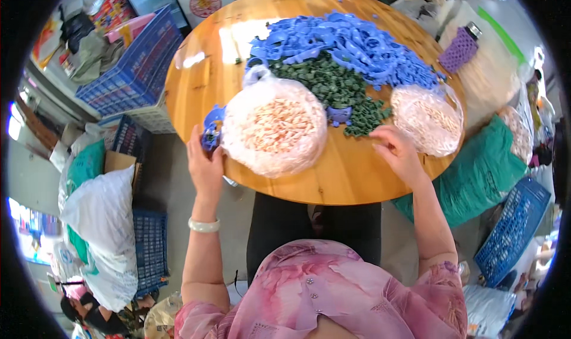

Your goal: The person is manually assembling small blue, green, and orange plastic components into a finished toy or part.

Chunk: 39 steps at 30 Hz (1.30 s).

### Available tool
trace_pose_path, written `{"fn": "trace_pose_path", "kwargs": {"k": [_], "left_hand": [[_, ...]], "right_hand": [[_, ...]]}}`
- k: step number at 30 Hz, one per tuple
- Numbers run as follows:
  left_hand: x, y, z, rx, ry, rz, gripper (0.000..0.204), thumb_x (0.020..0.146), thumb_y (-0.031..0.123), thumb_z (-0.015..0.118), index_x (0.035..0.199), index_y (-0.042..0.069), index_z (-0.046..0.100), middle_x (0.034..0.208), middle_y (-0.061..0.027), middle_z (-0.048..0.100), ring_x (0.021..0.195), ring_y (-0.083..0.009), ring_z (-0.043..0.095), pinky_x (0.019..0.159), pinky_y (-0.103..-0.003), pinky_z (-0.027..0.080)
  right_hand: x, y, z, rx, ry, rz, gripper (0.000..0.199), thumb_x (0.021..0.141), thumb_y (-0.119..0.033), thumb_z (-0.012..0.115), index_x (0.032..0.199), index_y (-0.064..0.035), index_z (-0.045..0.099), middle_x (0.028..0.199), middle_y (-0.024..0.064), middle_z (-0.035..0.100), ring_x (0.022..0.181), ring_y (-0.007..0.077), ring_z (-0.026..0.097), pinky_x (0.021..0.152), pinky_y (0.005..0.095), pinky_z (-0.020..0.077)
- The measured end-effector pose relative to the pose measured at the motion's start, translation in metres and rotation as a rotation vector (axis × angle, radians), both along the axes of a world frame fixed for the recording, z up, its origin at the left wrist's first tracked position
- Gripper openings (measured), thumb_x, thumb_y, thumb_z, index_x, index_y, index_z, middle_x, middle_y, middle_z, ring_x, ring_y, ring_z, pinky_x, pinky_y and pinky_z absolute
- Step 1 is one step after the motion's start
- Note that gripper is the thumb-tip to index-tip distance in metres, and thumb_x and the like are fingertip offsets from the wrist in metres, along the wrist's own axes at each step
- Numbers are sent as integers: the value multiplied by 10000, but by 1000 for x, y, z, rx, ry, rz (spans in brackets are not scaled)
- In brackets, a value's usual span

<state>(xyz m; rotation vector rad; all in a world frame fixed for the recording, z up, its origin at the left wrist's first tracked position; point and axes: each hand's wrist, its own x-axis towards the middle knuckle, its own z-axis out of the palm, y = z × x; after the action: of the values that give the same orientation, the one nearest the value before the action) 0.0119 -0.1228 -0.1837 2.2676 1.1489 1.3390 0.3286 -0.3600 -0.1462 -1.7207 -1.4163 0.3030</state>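
My left hand (205, 168) is at the table's left front edge, fingers spread and thumb apart. It is beside a few blue plastic pieces (212, 125), and I see nothing held in it. To its right sits a clear plastic bag (275, 168), its top open on many small pale pinkish pieces (279, 125). My right hand (399, 151) hovers over the front right of the table, fingers bent with a gap to the thumb. Near its fingertips lies a heap of small dark green pieces (336, 83). A second bag of pale pieces (427, 122) stands to its right.
A large heap of blue plastic pieces (351, 44) covers the far part of the round wooden table (196, 95). Blue crates (134, 65) stand at the left. Stuffed white (104, 214) and green sacks (470, 175) flank the table. A purple-covered bottle (460, 49) lies at the right.
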Motion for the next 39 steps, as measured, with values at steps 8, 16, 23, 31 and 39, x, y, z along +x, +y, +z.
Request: {"fn": "trace_pose_path", "kwargs": {"k": [8, 16, 23, 31, 39], "left_hand": [[-9, -13, 29, 83, 6, 64, 629, 728, 9, 650, 1294, 13, 376, 1131, -174, 505, 1062, -305, 502, 898, -380, 404], [19, -55, 63, 288, -30, -180, 337, 801, -14, 552, 1136, -19, 520, 1087, -139, 577, 1030, -273, 541, 899, -351, 413], [97, -107, 54, -40, -106, -713, 423, 768, -47, 566, 1182, -2, 495, 1071, -170, 580, 992, -319, 562, 854, -354, 449], [170, -143, 20, -621, -419, -930, 571, 775, -17, 609, 1289, -19, 362, 1032, -151, 564, 982, -239, 564, 836, -326, 463], [159, -135, 4, -1175, -566, -1077, 463, 845, 11, 550, 1281, -12, 396, 1034, -64, 555, 925, -128, 540, 788, -265, 463]], "right_hand": [[66, 56, 27, 64, -489, -284, 290, 787, -39, 585, 1072, -35, 533, 1111, 108, 519, 871, 266, 574, 721, 319, 483], [112, 84, 29, -57, -611, -249, 131, 756, -131, 626, 861, -60, 592, 883, 96, 583, 826, 292, 579, 701, 384, 455], [33, 43, 61, 72, 180, -202, 169, 798, -164, 656, 773, -15, 583, 612, 8, 546, 524, 66, 498, 480, 220, 373], [-30, 14, 32, -4, 888, -47, 187, 794, -221, 683, 783, -58, 592, 628, -10, 545, 446, 51, 465, 391, 191, 354], [-41, 17, 24, -24, 899, -49, 178, 817, -205, 658, 805, -43, 586, 648, -8, 545, 459, 49, 468, 401, 192, 361]]}}
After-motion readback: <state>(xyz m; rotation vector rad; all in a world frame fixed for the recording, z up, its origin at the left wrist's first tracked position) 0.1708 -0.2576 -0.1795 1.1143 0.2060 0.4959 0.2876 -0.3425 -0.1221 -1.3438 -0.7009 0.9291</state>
